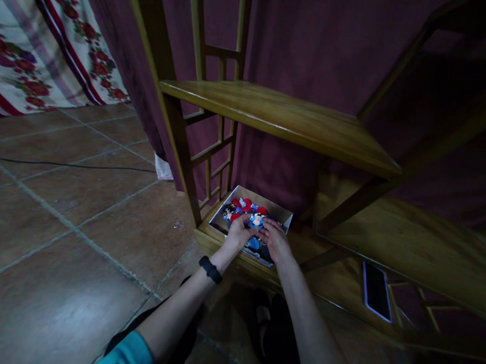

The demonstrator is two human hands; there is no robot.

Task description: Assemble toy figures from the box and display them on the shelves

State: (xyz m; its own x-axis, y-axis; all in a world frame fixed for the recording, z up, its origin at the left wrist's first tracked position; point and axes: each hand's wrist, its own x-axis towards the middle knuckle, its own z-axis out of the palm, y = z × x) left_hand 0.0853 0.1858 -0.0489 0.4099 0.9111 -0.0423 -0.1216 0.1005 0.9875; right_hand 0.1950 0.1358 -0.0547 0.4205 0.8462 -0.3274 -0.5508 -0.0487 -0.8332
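Both hands meet over an open cardboard box (282, 211) at the wooden bottom shelf's (343, 286) left corner: left hand (238, 234) and right hand (275, 240) together pinching a small blue-and-white figurine (256, 220) between them.

A phone (376, 290) lies on the lower wooden shelf's right side; a black cable (68, 165) crosses the tiled floor (65, 239); a floral cloth (44, 53) hangs behind.

Red and blue pieces (248, 210), maroon curtain (311, 41), red-flowered striped cloth (40, 53).
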